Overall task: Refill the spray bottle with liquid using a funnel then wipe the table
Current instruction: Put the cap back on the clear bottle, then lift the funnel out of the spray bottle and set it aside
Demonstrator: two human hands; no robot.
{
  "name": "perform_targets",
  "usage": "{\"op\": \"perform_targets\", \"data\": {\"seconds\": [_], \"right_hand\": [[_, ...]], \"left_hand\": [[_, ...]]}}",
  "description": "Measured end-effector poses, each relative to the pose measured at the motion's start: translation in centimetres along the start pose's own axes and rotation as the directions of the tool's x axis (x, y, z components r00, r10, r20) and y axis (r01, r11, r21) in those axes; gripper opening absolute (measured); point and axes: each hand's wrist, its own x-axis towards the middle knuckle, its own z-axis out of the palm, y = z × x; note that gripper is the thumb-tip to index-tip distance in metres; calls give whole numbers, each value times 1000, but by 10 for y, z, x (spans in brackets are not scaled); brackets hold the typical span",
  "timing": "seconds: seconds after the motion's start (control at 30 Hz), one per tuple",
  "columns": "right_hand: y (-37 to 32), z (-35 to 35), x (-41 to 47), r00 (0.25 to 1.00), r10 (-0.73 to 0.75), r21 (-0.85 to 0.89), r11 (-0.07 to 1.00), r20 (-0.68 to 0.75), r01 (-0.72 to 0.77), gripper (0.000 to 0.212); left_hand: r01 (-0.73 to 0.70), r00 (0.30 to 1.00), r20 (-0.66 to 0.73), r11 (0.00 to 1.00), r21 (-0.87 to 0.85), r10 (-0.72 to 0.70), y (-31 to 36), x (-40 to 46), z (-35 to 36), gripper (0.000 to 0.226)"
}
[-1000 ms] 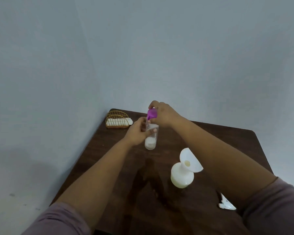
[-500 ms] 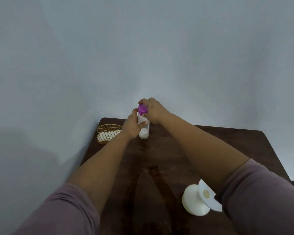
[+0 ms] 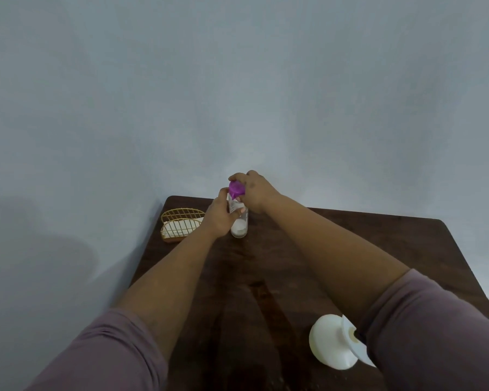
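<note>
Clear cylindrical spray bottle (image 3: 239, 221) in left grip (image 3: 220, 218), purple cap (image 3: 235, 189) in right grip (image 3: 256, 193).

We see dim, flat, bluish light; a soft shadow spreads on the wall (image 3: 54, 249) at left, the edges bow outward, and everything looks slightly soft.

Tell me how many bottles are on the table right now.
2. The clear spray bottle stands at the far side, gripped by the left hand. The white bottle stands at the near right, partly hidden behind the right sleeve.
</note>
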Motion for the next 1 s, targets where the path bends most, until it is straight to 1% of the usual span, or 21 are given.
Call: {"op": "perform_targets", "data": {"seconds": [0.33, 0.4, 0.5, 0.57, 0.6, 0.63, 0.7, 0.77, 0.8, 0.83, 0.87, 0.93, 0.97, 1.0], "right_hand": [[1, 2, -5, 999, -34, -27, 999, -25, 33, 62], [0, 1, -9, 999, -39, -35, 999, -10, 39, 68], [-3, -4, -16, 1000, -6, 8, 1000, -9, 7, 87], [-4, -9, -24, 1000, 18, 6, 1000, -16, -17, 91], [-3, -13, -30, 1000, 23, -1, 1000, -14, -23, 91], [-1, -18, -36, 1000, 26, -7, 1000, -10, -26, 90], [3, -32, -54, 999, 32, -36, 999, 11, -32, 88], [10, -47, -75, 996, 66, -91, 994, 57, -60, 86], [14, -54, -86, 992, 91, -113, 990, 84, -81, 85], [20, -60, -99, 986, 120, -121, 987, 115, -106, 82], [25, -67, -112, 978, 146, -117, 985, 149, -129, 79], [37, -78, -143, 961, 182, -84, 982, 208, -168, 71], [44, -83, -161, 954, 195, -57, 981, 227, -187, 68], [52, -87, -179, 950, 206, -18, 978, 235, -208, 65]], "left_hand": [[21, 1000, 18, 1000, -16, -21, -1, -3, -2, 59], [20, 1000, 18, 1000, -13, -20, 0, -4, -3, 65], [11, 1000, 7, 1000, -6, -11, 3, -8, -8, 77], [44, 999, -11, 998, -45, -45, 4, -14, -12, 85], [70, 997, -37, 995, -71, -73, 5, -20, -13, 85], [91, 991, -91, 992, -84, -98, 6, -28, -12, 80], [94, 956, -272, 992, -78, -112, 8, -51, -6, 52], [43, 895, -440, 996, -73, -71, 15, -80, 8, 21], [5, 883, -468, 997, -75, -40, 20, -95, 18, 14], [-34, 893, -450, 996, -77, -4, 24, -108, 29, 11], [-77, 915, -401, 994, -75, 41, 28, -120, 42, 12], [-140, 962, -246, 988, -66, 120, 33, -140, 68, 14], [-156, 978, -153, 986, -65, 145, 36, -150, 80, 18], [-167, 985, -64, 984, -66, 163, 39, -160, 91, 31]]}}
